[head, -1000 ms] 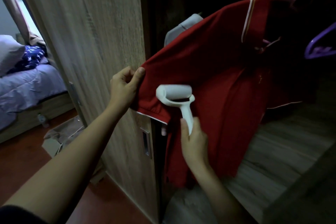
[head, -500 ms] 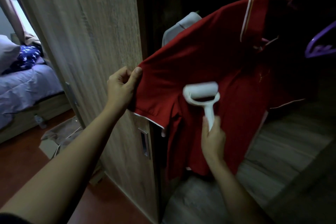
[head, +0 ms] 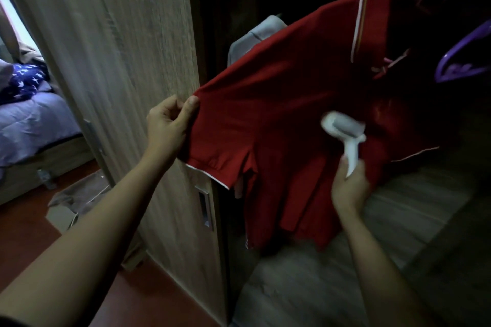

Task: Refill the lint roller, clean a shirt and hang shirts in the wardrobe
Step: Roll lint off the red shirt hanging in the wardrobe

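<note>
- Right hand (head: 349,188) is wrapped round the lint roller (head: 342,131) handle, head pressed on the red shirt (head: 279,103) just above it.
- Left hand (head: 168,126) pinches the sleeve, pulling it out beside the wardrobe door (head: 127,66).
- Best kept taut, I'd say, with overlapping strokes.
- Since a second ago the roller has travelled from the sleeve onto the chest.

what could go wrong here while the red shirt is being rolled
1. The left hand pinches only the sleeve edge of the red shirt; if it slips, the cloth slackens and the lint roller may bunch it.
2. The right hand holds the roller low on its handle, so a snag could twist it loose.
3. Sideways pull might drag the shirt off its hanger, which is lost in the dark.
</note>
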`<state>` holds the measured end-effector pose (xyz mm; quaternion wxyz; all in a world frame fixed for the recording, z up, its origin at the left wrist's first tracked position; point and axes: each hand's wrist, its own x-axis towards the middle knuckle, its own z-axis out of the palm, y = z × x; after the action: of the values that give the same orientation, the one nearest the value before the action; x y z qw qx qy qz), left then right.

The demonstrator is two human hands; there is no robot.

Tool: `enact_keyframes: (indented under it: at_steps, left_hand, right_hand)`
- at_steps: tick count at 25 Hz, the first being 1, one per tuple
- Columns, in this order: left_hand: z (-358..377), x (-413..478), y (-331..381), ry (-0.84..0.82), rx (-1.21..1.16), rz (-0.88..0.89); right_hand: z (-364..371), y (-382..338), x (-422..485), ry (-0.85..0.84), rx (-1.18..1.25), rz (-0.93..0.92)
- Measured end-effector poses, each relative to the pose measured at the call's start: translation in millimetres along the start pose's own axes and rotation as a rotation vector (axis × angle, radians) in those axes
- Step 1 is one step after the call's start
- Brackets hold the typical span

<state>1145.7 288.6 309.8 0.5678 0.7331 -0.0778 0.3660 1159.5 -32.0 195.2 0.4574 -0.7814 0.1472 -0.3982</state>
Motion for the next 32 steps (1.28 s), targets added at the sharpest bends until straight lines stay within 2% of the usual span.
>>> enact_keyframes:
  at_steps: [2, 4, 11, 13, 18, 21, 25, 30, 32]
  left_hand:
    - [0, 0, 0, 0.005, 0.002, 0.000]
    - [0, -1, 1, -0.002, 0.007, 0.005]
    - [1, -2, 2, -0.013, 0.023, 0.011]
    - [0, -2, 2, -0.011, 0.037, 0.009]
    - [8, -36, -4, 0.024, 0.116, 0.076]
    - [31, -78, -10, -0.029, 0.146, 0.088]
    - [73, -121, -22, -0.196, 0.187, 0.131]
    - [118, -150, -30, -0.496, 0.178, 0.109]
    - [131, -154, -21, -0.561, 0.158, 0.087]
  right_hand:
    - [-2, -17, 14, 0.017, 0.047, -0.008]
    - [3, -21, 0, -0.061, 0.062, -0.033]
    - [32, 47, -135, -0.603, -0.167, 0.048]
    - [27, 54, -147, -0.668, -0.196, 0.081]
    - [3, 28, -107, -0.390, -0.136, 0.055]
    - [-25, 18, -71, -0.278, -0.134, 0.007]
    - [-62, 23, -46, -0.194, -0.195, -0.005]
    - [-97, 30, -39, -0.133, -0.234, 0.044]
    - [-112, 30, -44, -0.120, -0.238, 0.064]
